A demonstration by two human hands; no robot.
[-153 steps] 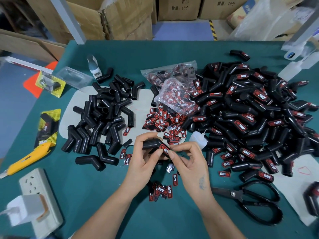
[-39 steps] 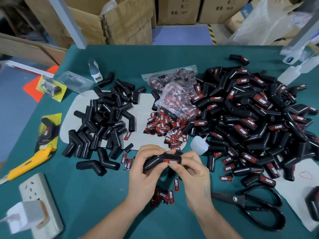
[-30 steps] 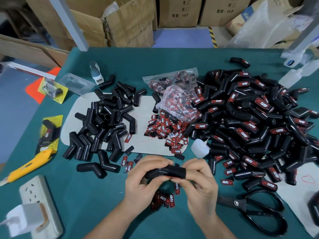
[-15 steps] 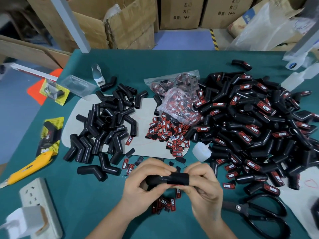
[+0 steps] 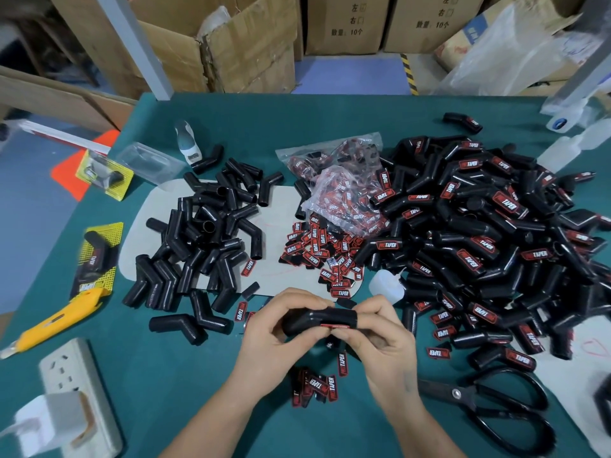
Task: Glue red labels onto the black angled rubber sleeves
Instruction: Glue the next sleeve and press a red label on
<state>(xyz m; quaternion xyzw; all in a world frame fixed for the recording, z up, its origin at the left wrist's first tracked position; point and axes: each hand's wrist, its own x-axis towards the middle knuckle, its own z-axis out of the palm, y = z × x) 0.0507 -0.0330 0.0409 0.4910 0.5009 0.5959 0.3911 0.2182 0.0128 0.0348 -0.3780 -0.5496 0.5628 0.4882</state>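
Note:
Both hands hold one black angled rubber sleeve (image 5: 317, 319) just above the green table (image 5: 172, 385). My left hand (image 5: 281, 328) grips its left end. My right hand (image 5: 380, 335) grips the right end, thumb pressed on a red label (image 5: 332, 325) along the sleeve's underside; only the label's edge shows. A pile of unlabelled sleeves (image 5: 205, 239) lies to the left. A large heap of labelled sleeves (image 5: 489, 246) fills the right. Loose red labels (image 5: 317, 249) are scattered in the middle, and a few more labels (image 5: 317, 386) lie below my hands.
A clear bag of labels (image 5: 344, 193) sits behind the loose ones. A small white glue bottle (image 5: 385, 285) lies by the heap. Black scissors (image 5: 496, 411) lie at the right front. A yellow utility knife (image 5: 56, 322) and a power strip (image 5: 76, 391) are at the left front.
The sleeve has been rolled in my hands so its label turned from facing up to the underside. My hands shifted slightly toward me. The piles have not moved.

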